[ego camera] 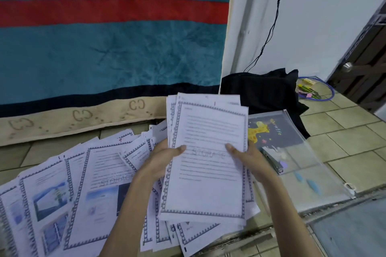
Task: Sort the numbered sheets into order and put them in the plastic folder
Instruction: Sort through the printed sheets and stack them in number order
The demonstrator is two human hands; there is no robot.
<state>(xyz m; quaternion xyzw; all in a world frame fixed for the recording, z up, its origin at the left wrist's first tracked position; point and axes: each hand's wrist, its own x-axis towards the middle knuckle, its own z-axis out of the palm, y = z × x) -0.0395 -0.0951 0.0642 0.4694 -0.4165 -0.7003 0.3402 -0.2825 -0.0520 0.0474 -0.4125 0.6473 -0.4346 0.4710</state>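
Nearest us, loose sheets (87, 177) lie fanned over the tiled floor (342, 148), overlapping, each with a patterned border; some carry pictures, one shows a red "9" at its top edge.

Above them we hold a stack (208, 152) of sheets, lifted and tilted toward us. Top sheet is text only, with a faint "STORAGE" watermark across the middle. A sheet behind it, offset upward, shows a red "1" near its top.

Left hand (165, 160): grip closed on the stack's left edge, thumb laid across the front, fingers hidden behind. Right hand (244, 156): grip closed on the right edge, thumb on the front, fingers behind the paper.

Just right of the stack, the folder (309, 165) lies flat on the floor: clear plastic, zip along the far side, a dark giraffe-print card inside. A stapler (271, 160) rests on it, near our right hand.

Beyond the folder, a black cloth (265, 89) is heaped against the white wall (325, 16); a black cable (273, 21) runs down to it. A blue hoop (330, 92) lies further right, with small items inside it. Far left, a teal blanket (112, 48) with a red stripe hangs.
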